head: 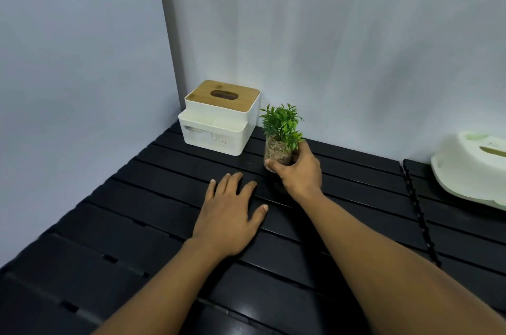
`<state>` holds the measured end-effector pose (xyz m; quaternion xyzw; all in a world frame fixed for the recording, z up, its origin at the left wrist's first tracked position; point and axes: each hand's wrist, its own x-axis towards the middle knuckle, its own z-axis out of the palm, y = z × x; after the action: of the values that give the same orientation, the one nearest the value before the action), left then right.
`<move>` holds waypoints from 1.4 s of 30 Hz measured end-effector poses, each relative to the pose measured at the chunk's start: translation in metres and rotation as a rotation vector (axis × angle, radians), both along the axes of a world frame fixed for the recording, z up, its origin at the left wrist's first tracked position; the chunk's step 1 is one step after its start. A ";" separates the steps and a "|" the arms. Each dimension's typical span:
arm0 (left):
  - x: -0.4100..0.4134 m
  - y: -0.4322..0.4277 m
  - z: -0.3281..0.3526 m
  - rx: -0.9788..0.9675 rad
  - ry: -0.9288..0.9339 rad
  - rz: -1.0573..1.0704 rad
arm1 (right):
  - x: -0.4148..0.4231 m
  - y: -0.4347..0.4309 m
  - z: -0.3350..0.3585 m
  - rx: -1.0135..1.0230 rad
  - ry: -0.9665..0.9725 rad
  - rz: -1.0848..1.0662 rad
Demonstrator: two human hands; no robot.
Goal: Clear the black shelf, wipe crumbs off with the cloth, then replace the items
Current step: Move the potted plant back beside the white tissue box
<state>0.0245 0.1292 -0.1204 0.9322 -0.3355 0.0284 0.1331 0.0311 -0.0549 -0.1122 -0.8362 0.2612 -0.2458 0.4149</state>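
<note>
The black slatted shelf (115, 225) fills the lower part of the head view. In its far corner stands a white tissue box with a wooden lid (219, 118). Just right of it is a small green plant in a clear glass of pebbles (279, 140), upright on the shelf. My right hand (298, 170) is wrapped around the glass from the right and front. My left hand (230, 214) lies flat on the slats with its fingers spread, holding nothing. No cloth is in view.
A pale green plastic tissue holder (471, 167) sits on the adjoining black shelf section at the right edge. Grey-white walls close off the back and the left side. A beaded black seam (419, 211) separates the two shelf sections.
</note>
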 end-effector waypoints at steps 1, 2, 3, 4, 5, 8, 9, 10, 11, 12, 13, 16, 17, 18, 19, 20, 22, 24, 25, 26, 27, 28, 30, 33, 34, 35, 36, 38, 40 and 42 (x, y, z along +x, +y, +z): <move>-0.001 0.001 0.000 0.009 0.009 0.001 | -0.005 -0.002 0.001 0.003 -0.003 -0.012; -0.002 0.001 0.001 0.018 0.021 0.003 | -0.011 -0.005 0.003 0.004 -0.007 -0.025; -0.003 0.002 0.003 0.031 0.039 0.009 | -0.018 -0.009 0.006 0.001 -0.009 -0.037; -0.004 0.002 0.005 0.045 0.056 0.017 | -0.027 -0.014 0.008 -0.001 -0.009 -0.050; -0.008 -0.002 0.008 0.063 0.069 0.022 | -0.039 -0.023 0.013 0.000 -0.009 -0.066; -0.021 -0.012 0.012 0.097 0.108 0.064 | -0.069 -0.046 0.022 0.000 -0.005 -0.099; -0.029 -0.019 0.013 0.104 0.116 0.067 | -0.081 -0.056 0.026 -0.002 -0.005 -0.116; -0.038 -0.028 0.014 0.112 0.118 0.066 | -0.093 -0.065 0.030 -0.006 -0.005 -0.133; -0.047 -0.037 0.014 0.120 0.117 0.061 | -0.105 -0.075 0.034 -0.014 -0.003 -0.151; -0.055 -0.047 0.014 0.125 0.114 0.055 | -0.118 -0.086 0.037 -0.023 0.001 -0.167; -0.063 -0.058 0.014 0.125 0.111 0.050 | -0.130 -0.096 0.039 -0.029 0.005 -0.183; -0.082 -0.086 0.014 0.136 0.101 0.032 | -0.169 -0.127 0.040 -0.012 0.013 -0.232; -0.087 -0.095 0.014 0.138 0.100 0.021 | -0.181 -0.136 0.039 -0.007 0.019 -0.247; -0.091 -0.103 0.014 0.143 0.098 0.008 | -0.192 -0.144 0.037 -0.004 0.027 -0.259; -0.095 -0.110 0.014 0.148 0.096 -0.002 | -0.201 -0.151 0.035 0.002 0.034 -0.267; -0.099 -0.117 0.015 0.152 0.094 -0.010 | -0.209 -0.158 0.032 0.011 0.037 -0.271; -0.104 -0.126 0.015 0.153 0.092 -0.017 | -0.220 -0.166 0.026 0.030 0.040 -0.278; -0.107 -0.129 0.014 0.141 0.085 -0.021 | -0.225 -0.170 0.022 0.052 0.026 -0.281; -0.107 -0.129 0.013 0.128 0.076 -0.022 | -0.226 -0.172 0.020 0.061 0.015 -0.282; -0.107 -0.128 0.013 0.113 0.066 -0.024 | -0.227 -0.172 0.019 0.064 0.005 -0.278; -0.107 -0.127 0.012 0.100 0.056 -0.026 | -0.228 -0.173 0.018 0.068 0.003 -0.276; -0.107 -0.126 0.012 0.095 0.048 -0.029 | -0.228 -0.173 0.018 0.073 -0.001 -0.273; -0.107 -0.126 0.011 0.105 0.042 -0.028 | -0.229 -0.175 0.017 0.079 -0.006 -0.267; -0.107 -0.127 0.011 0.098 0.039 -0.022 | -0.231 -0.173 0.016 0.071 0.004 -0.256; -0.107 -0.126 0.010 0.093 0.038 -0.023 | -0.231 -0.172 0.016 0.069 0.007 -0.253; -0.107 -0.126 0.010 0.088 0.038 -0.025 | -0.232 -0.172 0.016 0.069 0.008 -0.249; -0.107 -0.126 0.010 0.085 0.039 -0.026 | -0.232 -0.172 0.015 0.070 0.008 -0.245; -0.107 -0.125 0.010 0.080 0.044 -0.026 | -0.231 -0.171 0.016 0.065 0.013 -0.239; -0.107 -0.124 0.010 0.071 0.044 -0.029 | -0.231 -0.171 0.016 0.070 0.020 -0.235; -0.107 -0.124 0.009 0.061 0.045 -0.032 | -0.232 -0.169 0.017 0.087 0.013 -0.229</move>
<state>-0.0824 0.0055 -0.1112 0.9306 -0.3482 -0.0047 0.1126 -0.2005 -0.2242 -0.0947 -0.7836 0.3680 -0.2748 0.4183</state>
